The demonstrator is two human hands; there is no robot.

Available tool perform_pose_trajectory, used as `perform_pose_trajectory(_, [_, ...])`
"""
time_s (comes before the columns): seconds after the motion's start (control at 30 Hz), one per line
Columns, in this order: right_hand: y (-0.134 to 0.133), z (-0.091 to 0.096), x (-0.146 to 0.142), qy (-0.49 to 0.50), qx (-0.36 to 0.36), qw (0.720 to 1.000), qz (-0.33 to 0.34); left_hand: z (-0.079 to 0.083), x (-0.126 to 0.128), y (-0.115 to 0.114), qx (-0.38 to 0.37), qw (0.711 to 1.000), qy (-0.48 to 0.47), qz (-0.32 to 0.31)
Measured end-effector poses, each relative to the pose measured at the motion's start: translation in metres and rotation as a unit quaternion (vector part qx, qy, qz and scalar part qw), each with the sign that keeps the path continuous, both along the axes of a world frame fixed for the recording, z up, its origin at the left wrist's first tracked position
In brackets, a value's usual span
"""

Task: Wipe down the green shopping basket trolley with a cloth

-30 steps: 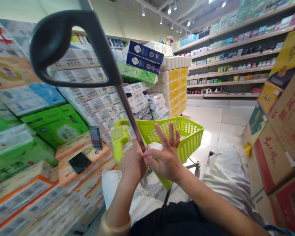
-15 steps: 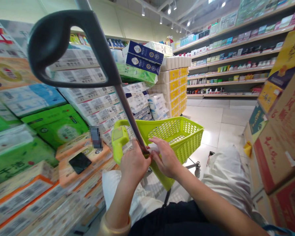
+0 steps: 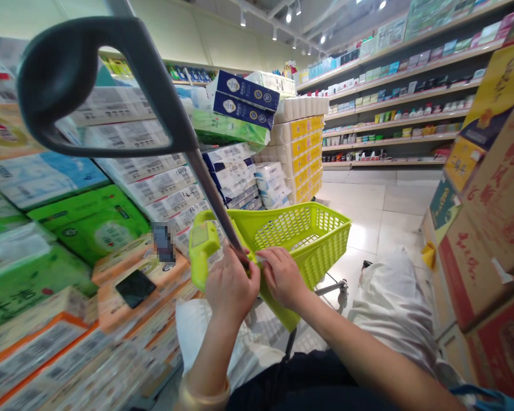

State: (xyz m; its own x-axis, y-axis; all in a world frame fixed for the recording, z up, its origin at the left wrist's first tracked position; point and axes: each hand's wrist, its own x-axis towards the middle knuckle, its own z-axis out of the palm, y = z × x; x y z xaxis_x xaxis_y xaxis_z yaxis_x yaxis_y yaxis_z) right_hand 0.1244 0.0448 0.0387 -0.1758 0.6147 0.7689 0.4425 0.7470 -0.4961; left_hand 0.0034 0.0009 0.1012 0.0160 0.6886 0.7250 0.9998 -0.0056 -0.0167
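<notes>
1. We have a lime-green cart (image 3: 328,248) before us, its basket made of latticed plastic.
2. On the near side of that cart slants our grey metal pole (image 3: 208,191), smooth, straight and faintly shiny, its lower stretch crossing in front of the cart's handle end.
3. Up and left of the cart, the pole carries a dark grey handle (image 3: 158,85): a closed, matte loop with a fat rounded bulge on its far left. A paler length of shaft runs on above it.
4. Our left hand (image 3: 231,285), at the cart's handle end, is wrapped round the pole's lower part.
5. Our right hand (image 3: 285,279), just beside it and in front of the basket, has bent fingers pinching a white piece (image 3: 261,258), mostly hidden.
6. Left of the cart, a black flat device (image 3: 136,288) lies on orange packs (image 3: 111,313).
</notes>
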Motion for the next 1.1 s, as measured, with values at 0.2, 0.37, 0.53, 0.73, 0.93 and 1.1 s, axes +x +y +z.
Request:
perform_pose_trajectory(0.2, [0.005,-0.007,0.003,-0.020,0.017,0.999,0.022,0.005,-0.006,-0.001,-0.035,0.999,-0.028,0.002])
perform_pose_trajectory(0.37, [0.014,-0.019,0.013,0.012,-0.030,0.998,-0.049,0.010,-0.009,-0.001,-0.057,0.996,-0.073,-0.001])
perform_pose_trajectory(0.53, [-0.004,-0.005,-0.011,0.010,0.004,1.000,0.011,0.009,-0.010,-0.002,-0.051,0.995,-0.081,-0.002])
perform_pose_trajectory(0.73, [0.003,-0.025,0.000,-0.005,0.032,0.999,-0.013,0.009,-0.020,-0.005,-0.046,0.994,-0.101,-0.018])
perform_pose_trajectory(0.93, [0.003,-0.036,0.007,-0.022,-0.003,0.998,-0.064,0.008,-0.025,-0.007,0.036,0.993,-0.109,-0.033])
perform_pose_trajectory(1.1, [0.002,-0.037,0.007,-0.038,-0.006,0.996,-0.086,-0.004,-0.013,-0.018,0.183,0.973,-0.062,-0.125])
